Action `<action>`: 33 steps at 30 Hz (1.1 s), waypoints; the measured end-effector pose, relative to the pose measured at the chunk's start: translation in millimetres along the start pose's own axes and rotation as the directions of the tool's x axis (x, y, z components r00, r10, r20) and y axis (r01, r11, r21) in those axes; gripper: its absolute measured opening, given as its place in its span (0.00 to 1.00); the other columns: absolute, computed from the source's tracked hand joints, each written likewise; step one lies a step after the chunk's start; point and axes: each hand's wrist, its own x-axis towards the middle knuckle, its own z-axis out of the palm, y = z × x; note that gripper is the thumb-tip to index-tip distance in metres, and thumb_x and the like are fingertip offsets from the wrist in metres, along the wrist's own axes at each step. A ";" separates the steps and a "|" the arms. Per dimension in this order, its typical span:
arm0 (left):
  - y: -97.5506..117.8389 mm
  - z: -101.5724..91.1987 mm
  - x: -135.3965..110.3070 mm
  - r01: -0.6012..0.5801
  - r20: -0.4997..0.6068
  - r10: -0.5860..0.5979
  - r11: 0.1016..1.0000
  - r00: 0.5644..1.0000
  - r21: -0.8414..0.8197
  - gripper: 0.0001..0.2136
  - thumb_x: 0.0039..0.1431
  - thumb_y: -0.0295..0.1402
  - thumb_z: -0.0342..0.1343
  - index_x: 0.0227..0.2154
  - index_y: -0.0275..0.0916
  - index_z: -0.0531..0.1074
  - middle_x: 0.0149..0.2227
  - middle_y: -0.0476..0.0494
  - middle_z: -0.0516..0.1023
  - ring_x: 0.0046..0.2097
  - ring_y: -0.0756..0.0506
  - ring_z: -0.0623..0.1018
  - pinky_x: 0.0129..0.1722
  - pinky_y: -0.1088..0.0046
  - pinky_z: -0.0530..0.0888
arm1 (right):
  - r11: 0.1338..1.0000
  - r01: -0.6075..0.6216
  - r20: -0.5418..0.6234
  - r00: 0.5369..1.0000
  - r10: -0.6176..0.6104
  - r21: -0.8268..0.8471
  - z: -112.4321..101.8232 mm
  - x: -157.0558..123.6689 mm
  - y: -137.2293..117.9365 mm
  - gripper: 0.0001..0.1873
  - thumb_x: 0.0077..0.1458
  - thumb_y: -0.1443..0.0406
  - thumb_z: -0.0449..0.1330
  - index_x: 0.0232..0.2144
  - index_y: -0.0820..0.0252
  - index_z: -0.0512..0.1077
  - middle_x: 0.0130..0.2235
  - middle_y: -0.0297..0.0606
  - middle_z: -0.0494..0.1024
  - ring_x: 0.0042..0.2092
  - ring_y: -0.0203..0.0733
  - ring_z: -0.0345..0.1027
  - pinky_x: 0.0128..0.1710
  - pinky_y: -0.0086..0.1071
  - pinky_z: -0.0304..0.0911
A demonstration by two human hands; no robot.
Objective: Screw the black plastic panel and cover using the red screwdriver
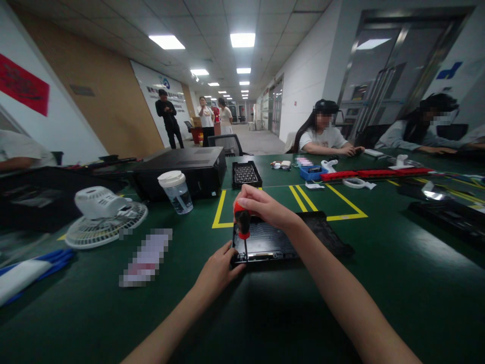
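A flat black device (280,237), like an opened laptop base, lies on the green table (379,283) in front of me. My right hand (265,205) is closed over the top of a red and black screwdriver (243,225), held upright with its tip on the device's near left corner. My left hand (217,268) grips that same near left corner, fingers curled against the edge.
To the left are a white fan (104,215) lying flat, a lidded plastic cup (177,192) and a black case (182,169). A black screw tray (246,174) sits beyond yellow tape lines (333,199). Two seated people work at the far right; several people stand down the corridor.
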 end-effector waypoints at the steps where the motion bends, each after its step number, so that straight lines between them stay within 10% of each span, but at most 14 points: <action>1: 0.0 0.2 0.0 0.001 0.000 -0.001 1.000 1.000 -0.002 0.13 0.53 0.38 0.55 0.40 0.38 0.71 0.56 0.34 0.65 0.54 0.38 0.69 0.52 0.60 0.66 | 1.000 0.000 -0.007 1.000 0.000 -0.019 -0.2 -0.1 -0.6 0.13 0.54 0.58 0.56 0.28 0.60 0.59 0.30 0.33 0.67 0.30 0.33 0.63 0.31 0.28 0.62; 33: 1.1 -0.7 0.2 0.007 -0.014 -0.007 1.000 1.000 -0.016 0.12 0.52 0.38 0.55 0.39 0.39 0.71 0.56 0.37 0.65 0.52 0.38 0.71 0.51 0.61 0.68 | 0.939 0.049 -0.112 0.989 -0.093 -0.342 8.8 -1.9 -12.0 0.15 0.52 0.57 0.57 0.25 0.61 0.59 0.26 0.31 0.65 0.25 0.30 0.60 0.23 0.24 0.55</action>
